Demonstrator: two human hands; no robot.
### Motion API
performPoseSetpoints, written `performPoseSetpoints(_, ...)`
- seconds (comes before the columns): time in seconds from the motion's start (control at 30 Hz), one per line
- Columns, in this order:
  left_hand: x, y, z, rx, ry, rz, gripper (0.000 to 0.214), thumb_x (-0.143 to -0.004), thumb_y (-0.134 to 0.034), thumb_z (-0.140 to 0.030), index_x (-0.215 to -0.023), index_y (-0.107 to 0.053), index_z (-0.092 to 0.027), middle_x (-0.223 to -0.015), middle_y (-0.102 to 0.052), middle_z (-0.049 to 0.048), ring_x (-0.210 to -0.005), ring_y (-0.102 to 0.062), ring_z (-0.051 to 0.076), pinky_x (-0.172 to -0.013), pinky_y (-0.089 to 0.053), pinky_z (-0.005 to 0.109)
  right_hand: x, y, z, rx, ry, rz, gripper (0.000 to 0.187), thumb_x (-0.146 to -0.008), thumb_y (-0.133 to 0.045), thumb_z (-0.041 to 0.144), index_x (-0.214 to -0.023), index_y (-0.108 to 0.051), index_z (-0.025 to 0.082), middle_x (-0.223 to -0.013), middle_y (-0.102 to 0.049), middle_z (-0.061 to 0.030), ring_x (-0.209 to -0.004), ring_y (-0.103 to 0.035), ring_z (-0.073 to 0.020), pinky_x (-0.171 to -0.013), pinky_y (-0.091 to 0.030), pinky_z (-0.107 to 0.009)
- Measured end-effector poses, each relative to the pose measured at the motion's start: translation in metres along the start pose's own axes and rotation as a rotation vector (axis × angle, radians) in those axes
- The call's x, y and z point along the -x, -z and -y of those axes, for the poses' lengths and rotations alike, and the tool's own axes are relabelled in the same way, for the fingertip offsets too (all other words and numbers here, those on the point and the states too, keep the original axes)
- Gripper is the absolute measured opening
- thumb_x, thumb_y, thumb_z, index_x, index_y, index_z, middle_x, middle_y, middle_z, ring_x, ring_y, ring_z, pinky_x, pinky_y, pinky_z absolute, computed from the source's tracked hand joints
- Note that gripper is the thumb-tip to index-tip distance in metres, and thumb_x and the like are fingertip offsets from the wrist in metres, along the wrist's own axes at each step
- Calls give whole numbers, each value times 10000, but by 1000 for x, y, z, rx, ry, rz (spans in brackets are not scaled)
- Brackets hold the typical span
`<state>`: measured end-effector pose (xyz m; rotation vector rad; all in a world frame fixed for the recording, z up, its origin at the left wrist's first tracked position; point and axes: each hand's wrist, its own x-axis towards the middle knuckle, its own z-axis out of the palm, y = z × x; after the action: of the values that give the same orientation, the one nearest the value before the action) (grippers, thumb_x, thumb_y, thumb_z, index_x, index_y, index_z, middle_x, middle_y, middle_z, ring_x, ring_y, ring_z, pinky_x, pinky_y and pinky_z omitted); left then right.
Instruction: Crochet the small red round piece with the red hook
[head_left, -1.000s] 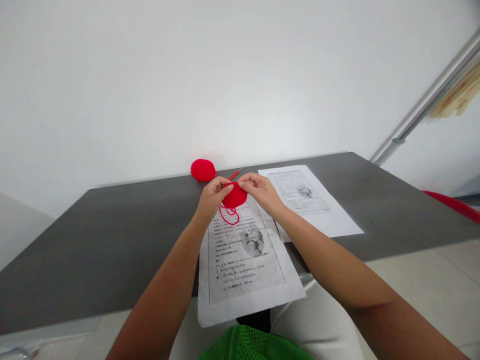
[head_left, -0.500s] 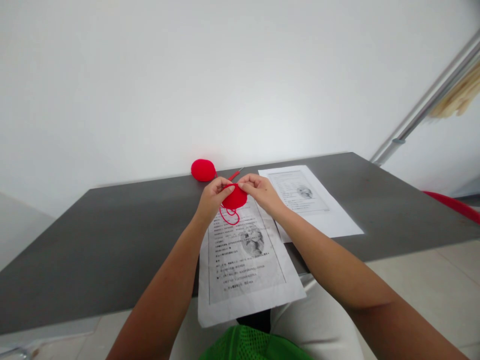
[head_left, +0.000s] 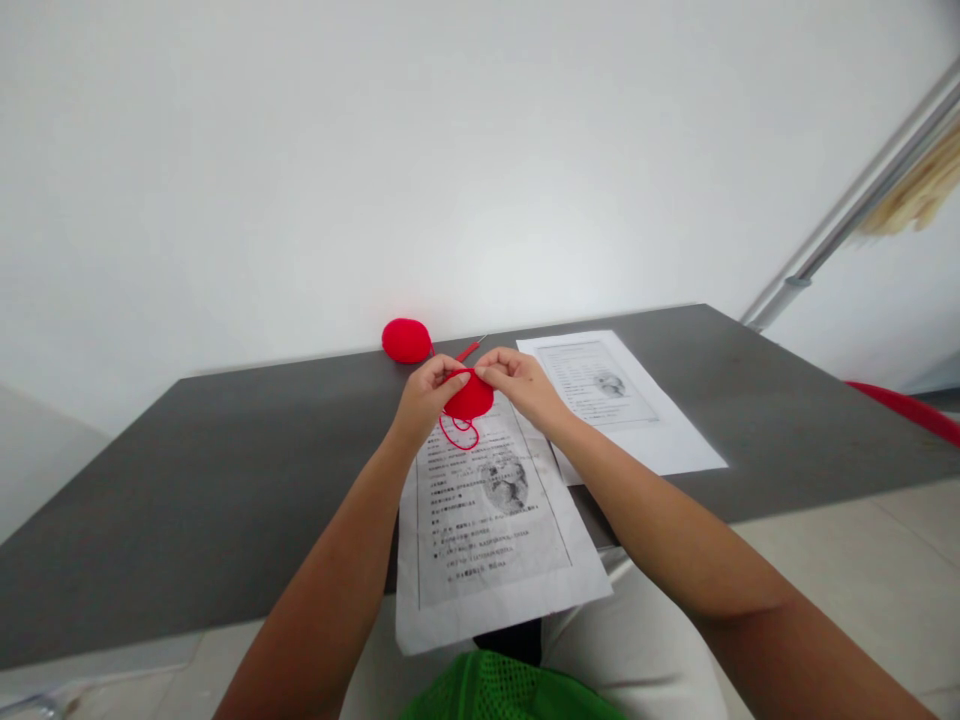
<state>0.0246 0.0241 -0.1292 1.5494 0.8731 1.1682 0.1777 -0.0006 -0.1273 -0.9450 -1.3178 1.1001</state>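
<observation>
A small rounded red crocheted piece (head_left: 470, 396) is held up between both hands above a printed sheet (head_left: 480, 550). My left hand (head_left: 429, 392) pinches its upper left edge between thumb and fingers. At the upper right edge, my right hand (head_left: 517, 377) grips it the same way. A loose loop of red yarn (head_left: 466, 442) dangles below the piece. Behind my hands lies a crochet hook (head_left: 469, 350) with a red handle and metal tip, partly hidden. A red ball of yarn (head_left: 406, 341) rests at the back of the table, left of the hook.
The dark grey table (head_left: 225, 480) runs up against a white wall. A second printed sheet (head_left: 637, 445) lies to the right, and the nearer sheet overhangs the front edge. A metal pole (head_left: 840, 235) slants at the far right, beside a red curved object (head_left: 904, 410).
Almost nothing differs. The crocheted piece has tilted very slightly between my fingers, while both hands keep their hold in the same place.
</observation>
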Motion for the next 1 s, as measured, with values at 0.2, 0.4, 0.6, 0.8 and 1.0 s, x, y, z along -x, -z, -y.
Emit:
performPoseSetpoints(0.2, 0, 0, 1, -9, -6, 6, 151, -670, -677, -284, -709, -588, -169, -658, -596, -20, -615, -528, 122, -598, -404, 244, 1, -1, 2, -3, -9, 2, 170, -700, -617, 324, -720, -570, 162, -559, -514, 54, -526, -450, -86, -542, -345, -234)
performPoseSetpoints(0.4, -1, 1, 3, -39, -11, 11, 146, -678, -676, -281, -711, -591, -168, -640, -593, -20, -602, -523, 122, -578, -398, 241, 1, 0, 2, 45, -8, -7, 148, -701, -599, 304, -720, -560, 163, -541, -495, 60, -509, -441, -85, -522, -329, -231)
performPoseSetpoints(0.6, -1, 0, 3, 45, 19, 6, 154, -668, -680, -276, -743, -613, -160, -675, -623, -11, -634, -550, 126, -616, -420, 245, 0, -1, -1, 22, -2, -37, 152, -689, -593, 302, -719, -561, 156, -537, -487, 68, -497, -425, -73, -512, -319, -223)
performPoseSetpoints(0.8, -1, 1, 3, 153, 31, -32, 178, -658, -692, -271, -777, -617, -161, -700, -637, -7, -642, -562, 120, -648, -431, 246, -1, -1, -3, -33, 13, -40, 162, -692, -611, 308, -725, -568, 155, -528, -491, 69, -512, -452, -76, -535, -341, -224)
performPoseSetpoints(1.0, -1, 1, 3, 121, 18, -42, 182, -652, -698, -275, -767, -613, -161, -687, -629, -6, -644, -561, 125, -650, -432, 253, -1, 0, -3, -33, 0, -21, 171, -700, -612, 306, -760, -593, 147, -547, -519, 59, -537, -483, -85, -546, -354, -230)
